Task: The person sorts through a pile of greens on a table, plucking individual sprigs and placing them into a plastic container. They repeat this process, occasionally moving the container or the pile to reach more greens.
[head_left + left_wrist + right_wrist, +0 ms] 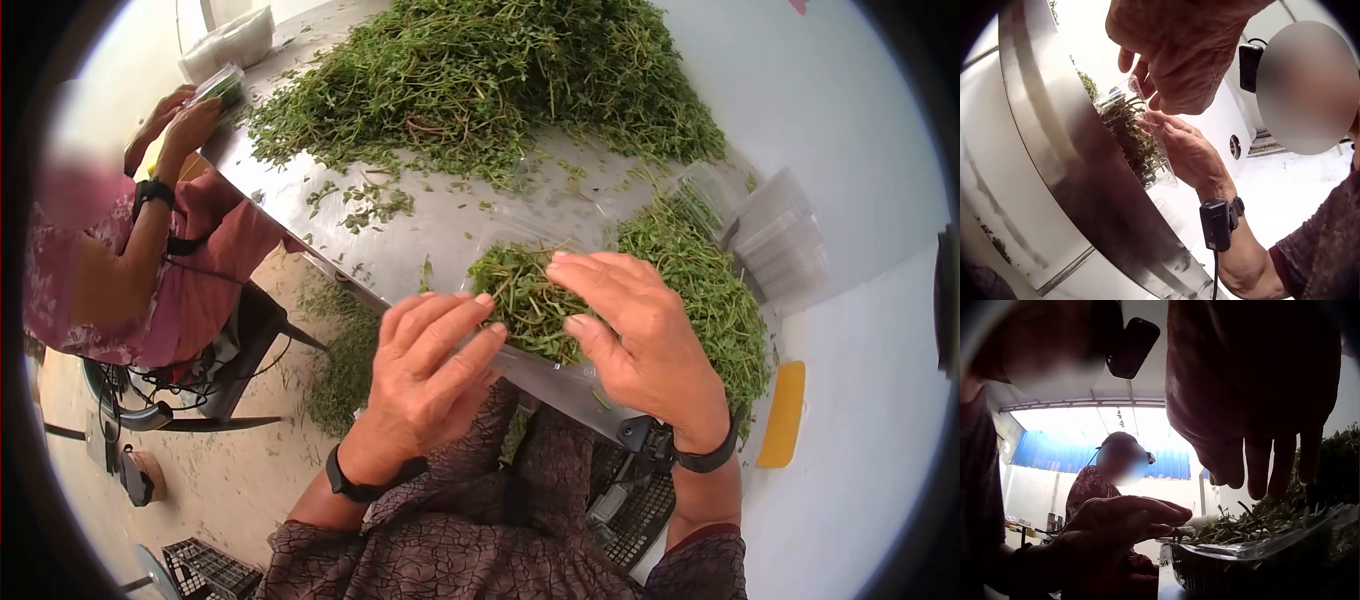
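A clear plastic box (1163, 165) heaped with green leafy stems (530, 300) stands at the near edge of the metal table. My left hand (425, 375) is on its left side, fingers loosely bent and fingertips right by the greens. Over the box's right part is my right hand (645, 335), with thumb and fingers spread apart and the fingertips at the stems. Neither hand grips anything. In the right wrist view, the greens (1241, 525) rise above the box's rim, and the right hand's fingers (1260, 469) point down over them.
A large mound of greens (480, 90) covers the table's (440, 215) far side. A smaller pile (700, 290) lies to the right, beside stacked clear boxes (780, 230). At the left another person (110, 260) sits holding a filled box (220, 85). Greens (340, 375) lie on the floor.
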The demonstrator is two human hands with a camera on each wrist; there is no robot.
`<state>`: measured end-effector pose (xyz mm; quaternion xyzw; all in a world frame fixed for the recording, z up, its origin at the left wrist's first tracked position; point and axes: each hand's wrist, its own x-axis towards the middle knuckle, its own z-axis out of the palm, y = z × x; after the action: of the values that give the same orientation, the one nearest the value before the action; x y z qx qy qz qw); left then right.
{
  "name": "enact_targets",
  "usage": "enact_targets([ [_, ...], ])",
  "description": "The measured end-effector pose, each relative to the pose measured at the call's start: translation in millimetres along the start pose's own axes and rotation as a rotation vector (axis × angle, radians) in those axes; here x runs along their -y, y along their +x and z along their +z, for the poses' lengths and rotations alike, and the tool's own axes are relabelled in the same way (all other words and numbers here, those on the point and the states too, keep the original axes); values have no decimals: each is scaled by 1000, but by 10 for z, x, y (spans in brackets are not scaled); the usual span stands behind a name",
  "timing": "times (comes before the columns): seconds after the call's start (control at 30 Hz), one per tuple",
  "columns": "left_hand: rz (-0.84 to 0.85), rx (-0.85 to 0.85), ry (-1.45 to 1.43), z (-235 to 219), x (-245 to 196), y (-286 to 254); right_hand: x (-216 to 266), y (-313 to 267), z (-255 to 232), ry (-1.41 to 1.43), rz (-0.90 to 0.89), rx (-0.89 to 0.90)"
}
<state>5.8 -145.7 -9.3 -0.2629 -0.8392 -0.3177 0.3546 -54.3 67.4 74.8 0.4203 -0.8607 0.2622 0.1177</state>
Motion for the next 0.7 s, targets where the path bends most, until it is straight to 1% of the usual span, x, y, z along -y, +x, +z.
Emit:
enact_targets([
  [0.07,11,12,57,-30,-12,65,27,-54,-40,23,34,42],
  [0.1,-2,48,40,-26,-10,82,32,-75,-13,17,27,50],
  [0.13,10,49,25,-40,-23,124,29,-90,37,4,41,44],
  [0.2,25,214,144,-45,-58,241,2,-127,161,5,28,37],
  [0.27,8,312,171,35,-2,286,-82,-160,329,2,-44,-34],
  [0.33,-31,335,139,32,-9,330,-63,-167,343,11,-25,-48],
  [0.37,-23,344,144,20,-19,348,-59,-191,307,21,6,-12],
  [0.4,-24,354,159,4,-24,353,-22,-214,209,67,94,73],
  [0.47,-23,356,156,12,-39,337,-20,-261,95,65,82,14],
  [0.5,-28,311,161,18,-55,320,-44,-295,30,59,85,14],
  [0.57,-21,258,187,-8,-66,265,-123,-409,-167,-100,50,-61],
  [0.6,-23,259,185,-8,-52,217,-150,-462,-281,-142,70,-91],
  [0.63,-39,215,150,2,-32,161,-180,-519,-408,-185,89,-121],
  [0.7,-49,145,136,-12,-32,66,-265,-651,-660,-312,217,-114],
])
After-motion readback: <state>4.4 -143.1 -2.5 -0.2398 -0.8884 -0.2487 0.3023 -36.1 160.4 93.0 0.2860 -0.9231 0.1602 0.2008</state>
